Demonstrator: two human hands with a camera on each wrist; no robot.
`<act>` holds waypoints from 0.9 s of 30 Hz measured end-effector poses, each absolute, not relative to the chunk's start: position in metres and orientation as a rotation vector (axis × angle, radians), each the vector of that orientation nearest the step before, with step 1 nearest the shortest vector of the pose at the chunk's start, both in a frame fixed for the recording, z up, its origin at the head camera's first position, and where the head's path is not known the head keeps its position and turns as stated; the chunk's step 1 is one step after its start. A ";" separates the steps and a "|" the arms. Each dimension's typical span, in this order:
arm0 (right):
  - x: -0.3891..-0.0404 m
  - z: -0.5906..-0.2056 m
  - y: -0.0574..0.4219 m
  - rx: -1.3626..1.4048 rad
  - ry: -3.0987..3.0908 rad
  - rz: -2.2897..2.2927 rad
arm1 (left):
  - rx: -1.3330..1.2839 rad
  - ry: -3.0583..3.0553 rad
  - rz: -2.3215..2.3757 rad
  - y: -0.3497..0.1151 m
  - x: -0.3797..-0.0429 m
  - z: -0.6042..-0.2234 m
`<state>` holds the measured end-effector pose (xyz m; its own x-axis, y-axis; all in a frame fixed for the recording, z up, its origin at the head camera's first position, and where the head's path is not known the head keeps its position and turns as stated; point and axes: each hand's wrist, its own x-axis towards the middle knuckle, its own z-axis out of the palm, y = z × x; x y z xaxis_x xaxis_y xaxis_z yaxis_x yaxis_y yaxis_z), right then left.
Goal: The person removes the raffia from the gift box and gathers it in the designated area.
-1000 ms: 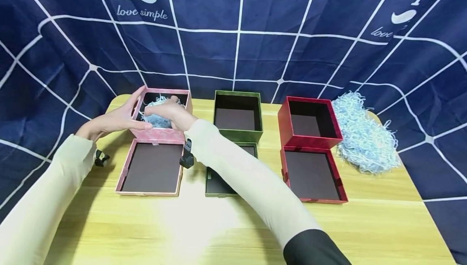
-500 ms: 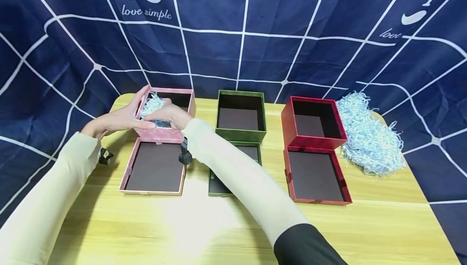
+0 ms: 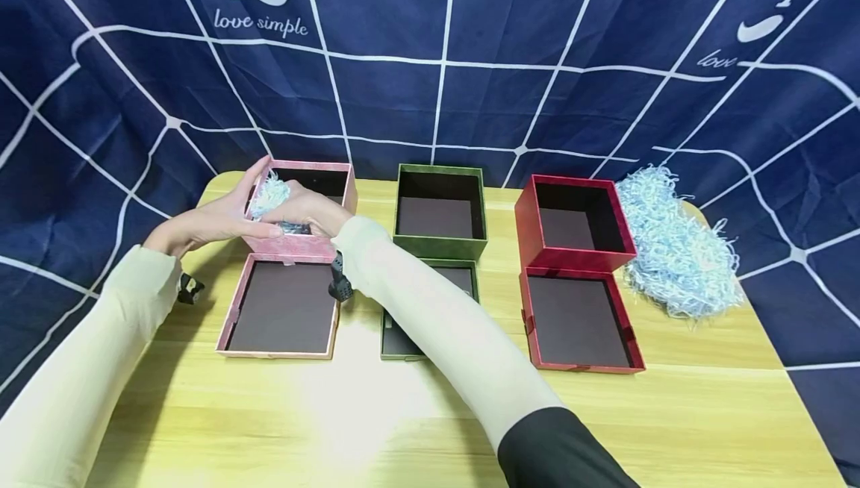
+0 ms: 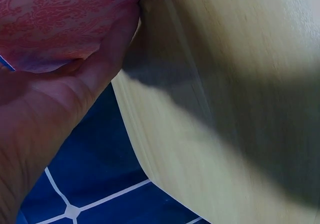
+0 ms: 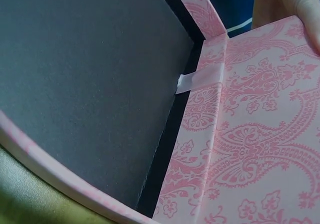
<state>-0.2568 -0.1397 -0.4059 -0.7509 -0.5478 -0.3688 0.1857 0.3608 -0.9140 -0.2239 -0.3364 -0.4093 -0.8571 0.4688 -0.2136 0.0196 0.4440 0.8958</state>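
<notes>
My left hand [image 3: 215,216] grips the left side of the pink patterned box [image 3: 295,246], its thumb along the front wall and its fingers up by the left rim. In the left wrist view this hand [image 4: 65,94] lies against the pink wall. Inside the box, my right hand [image 3: 305,208] holds a clump of pale blue shredded paper [image 3: 271,193] at the left end; its fingertips are hidden. The pink lid [image 3: 285,307] lies with its hollow side up, directly in front of the box. A ribbon tab [image 5: 202,79] joins lid and box in the right wrist view.
A green box [image 3: 440,208] with its lid [image 3: 399,339] stands in the middle, the lid partly behind my right sleeve. Further right are a red box [image 3: 571,258] and red lid [image 3: 584,320]. A shredded paper heap [image 3: 681,257] lies at the right. Blue cloth [image 3: 490,100] hangs behind.
Inside the pink box, my right hand has shifted the shredded paper leftward, exposing more of the dark interior at the right. The left hand has kept its place on the box.
</notes>
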 end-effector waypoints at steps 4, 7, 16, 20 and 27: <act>-0.253 -0.407 -0.138 -0.277 1.967 -1.583 | 0.410 2.270 1.395 -0.335 -0.223 -0.410; -0.251 -0.407 -0.140 -0.262 2.048 -1.613 | 0.405 2.277 1.384 -0.335 -0.223 -0.411; -0.244 -0.404 -0.141 -0.290 2.271 -1.607 | 0.387 2.253 1.405 -0.336 -0.218 -0.410; -0.242 -0.397 -0.136 -0.249 2.339 -1.547 | 0.396 2.264 1.396 -0.335 -0.220 -0.409; -0.241 -0.386 -0.121 -0.193 2.322 -1.614 | 0.379 2.274 1.357 -0.334 -0.222 -0.408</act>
<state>-0.2409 -0.1211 -0.3855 -0.9439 -0.2816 -0.1724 0.0634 0.3577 -0.9317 -0.2222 -0.3342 -0.4078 -0.8553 0.4559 -0.2460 0.0000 0.4749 0.8800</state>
